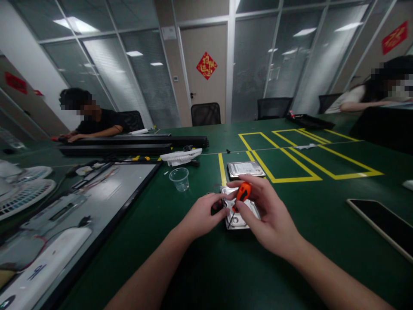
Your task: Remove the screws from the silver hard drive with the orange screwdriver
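Observation:
A silver hard drive (pixel 238 221) lies on the green table in front of me. My right hand (pixel 267 211) grips an orange and black screwdriver (pixel 244 191), its thin shaft slanting down to the lower left part of the drive's top. Curled at the drive's left edge, my left hand (pixel 206 213) has thumb and fingertips against it, close to the screwdriver's shaft. My right hand covers part of the drive, and whether the tip sits in a screw is too small to tell. Just behind lies a second hard drive (pixel 245 168) with a white label.
To the left are a clear plastic cup (pixel 179 178), a large flat panel with parts (pixel 129 183), white fan-like grilles (pixel 29 193) and long black bars (pixel 129 144). A phone (pixel 383 226) lies at right. Yellow tape (pixel 297 177) marks the table. Two people sit across.

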Available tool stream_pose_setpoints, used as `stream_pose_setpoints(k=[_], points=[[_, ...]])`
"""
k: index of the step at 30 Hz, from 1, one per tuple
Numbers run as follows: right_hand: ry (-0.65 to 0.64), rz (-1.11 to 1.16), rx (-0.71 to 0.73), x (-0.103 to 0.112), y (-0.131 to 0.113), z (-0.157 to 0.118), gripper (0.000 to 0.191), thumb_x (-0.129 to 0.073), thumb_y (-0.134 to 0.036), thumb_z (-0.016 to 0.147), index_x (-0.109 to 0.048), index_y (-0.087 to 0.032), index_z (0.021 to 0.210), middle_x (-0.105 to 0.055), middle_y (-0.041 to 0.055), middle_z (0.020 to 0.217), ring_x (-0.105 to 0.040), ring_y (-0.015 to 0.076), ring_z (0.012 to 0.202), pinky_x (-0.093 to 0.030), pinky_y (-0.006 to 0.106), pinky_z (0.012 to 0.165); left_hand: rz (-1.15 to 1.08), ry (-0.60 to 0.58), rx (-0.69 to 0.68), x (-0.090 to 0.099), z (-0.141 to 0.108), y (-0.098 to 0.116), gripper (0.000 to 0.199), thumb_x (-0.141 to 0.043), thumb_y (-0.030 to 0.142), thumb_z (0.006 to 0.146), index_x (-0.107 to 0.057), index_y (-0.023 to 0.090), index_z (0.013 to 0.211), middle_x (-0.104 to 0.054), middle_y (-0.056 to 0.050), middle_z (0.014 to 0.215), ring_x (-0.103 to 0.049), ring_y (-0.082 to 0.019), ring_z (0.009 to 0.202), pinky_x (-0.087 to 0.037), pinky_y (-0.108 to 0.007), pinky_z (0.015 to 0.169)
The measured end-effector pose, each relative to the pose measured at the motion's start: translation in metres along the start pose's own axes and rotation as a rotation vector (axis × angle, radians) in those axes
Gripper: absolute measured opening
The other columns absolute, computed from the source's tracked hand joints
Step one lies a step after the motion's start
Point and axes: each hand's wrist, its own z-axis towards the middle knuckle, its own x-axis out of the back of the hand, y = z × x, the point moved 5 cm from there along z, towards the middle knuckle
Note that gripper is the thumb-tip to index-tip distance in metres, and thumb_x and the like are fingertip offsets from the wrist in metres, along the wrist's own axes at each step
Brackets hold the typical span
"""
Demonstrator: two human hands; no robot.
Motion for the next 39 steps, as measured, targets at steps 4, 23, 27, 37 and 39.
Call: stream_pose_setpoints(k=[4, 23, 27, 37, 39], points=[[0.014, 0.014, -0.002, -0.0003, 0.0012, 0.0004, 0.045, -0.065, -0.018, 0.101, -0.051, -0.035, 0.141, -0.067, 0.0068, 0.136, -0.071, 0.0209, 0.115, -0.060, 0.039, 0.102, -0.009, -0.007, -0.003, -0.0009, 0.0001, -0.0012, 0.032, -0.071, 0.029, 0.100, -0.072, 0.024, 0.131, -0.071, -0.003, 0.104, -0.064, -0.021, 0.092, -0.048, -0.033, 0.083], [0.035, -0.168, 0.064, 0.0050, -0.0019, 0.0022, 0.045, -0.075, -0.024, 0.097, -0.064, -0.035, 0.139, -0.072, 0.0051, 0.124, -0.072, 0.0231, 0.109, -0.061, 0.039, 0.094, 0.027, -0.003, 0.014, 0.0006, 0.0002, -0.0020, 0.029, -0.070, 0.036, 0.101, -0.073, 0.020, 0.124, -0.072, -0.007, 0.107, -0.065, -0.023, 0.093, -0.049, -0.035, 0.083], [-0.015, -0.096, 0.036, 0.0026, -0.0037, 0.0013, 0.052, -0.064, -0.019, 0.102, -0.055, -0.036, 0.150, -0.071, 0.0060, 0.135, -0.073, 0.0236, 0.118, -0.060, 0.042, 0.104, 0.012, -0.006, 0.011, 0.0016, 0.0004, 0.0003, 0.026, -0.071, 0.033, 0.100, -0.074, 0.020, 0.122, -0.072, -0.006, 0.105, -0.064, -0.022, 0.092, -0.048, -0.033, 0.081], [0.020, -0.134, 0.046, 0.0031, -0.0009, 0.0010, 0.048, -0.070, -0.021, 0.100, -0.060, -0.036, 0.144, -0.071, 0.0062, 0.133, -0.071, 0.0245, 0.119, -0.060, 0.042, 0.103, 0.026, 0.002, -0.003, -0.0004, -0.0004, -0.0021, 0.029, -0.070, 0.035, 0.101, -0.072, 0.020, 0.125, -0.072, -0.006, 0.106, -0.065, -0.022, 0.092, -0.048, -0.033, 0.082], [0.001, -0.068, 0.031, 0.0014, -0.0026, 0.0006, 0.050, -0.065, -0.020, 0.102, -0.054, -0.035, 0.149, -0.070, 0.0077, 0.136, -0.072, 0.0237, 0.120, -0.060, 0.043, 0.105, 0.023, 0.003, -0.006, -0.0001, -0.0005, -0.0010, 0.029, -0.070, 0.035, 0.101, -0.072, 0.020, 0.126, -0.072, -0.006, 0.105, -0.064, -0.022, 0.092, -0.048, -0.033, 0.081]])
